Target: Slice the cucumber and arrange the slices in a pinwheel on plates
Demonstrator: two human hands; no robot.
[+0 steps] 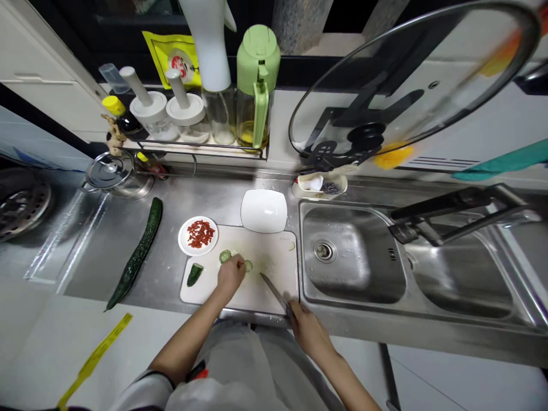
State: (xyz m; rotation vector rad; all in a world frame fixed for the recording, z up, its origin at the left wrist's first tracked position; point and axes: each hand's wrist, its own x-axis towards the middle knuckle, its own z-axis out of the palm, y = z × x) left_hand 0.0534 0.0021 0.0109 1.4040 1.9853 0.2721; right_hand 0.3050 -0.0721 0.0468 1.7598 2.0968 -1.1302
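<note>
My left hand (pixel 231 275) is over the middle of the white cutting board (pixel 265 297), its fingers pinched together at a thin cucumber slice (pixel 249 266). More cut cucumber (pixel 225 256) lies just beyond those fingers. To the left rests a short cucumber end piece (pixel 195 274), and a small slice (pixel 291 246) is near the board's far right corner. Wrapped round the handle of a kitchen knife (pixel 274 291), my right hand (pixel 302 322) is at the board's near right edge. The blade points up and left over the board, its tip short of the slice.
A white plate of red goji berries (pixel 200 234) overlaps the board's far left corner. Behind the board stands a white dish (pixel 264 211). A long cucumber (pixel 139 251) lies left, a lidded pot (pixel 115 174) behind it. The double sink (pixel 355 251) is on the right.
</note>
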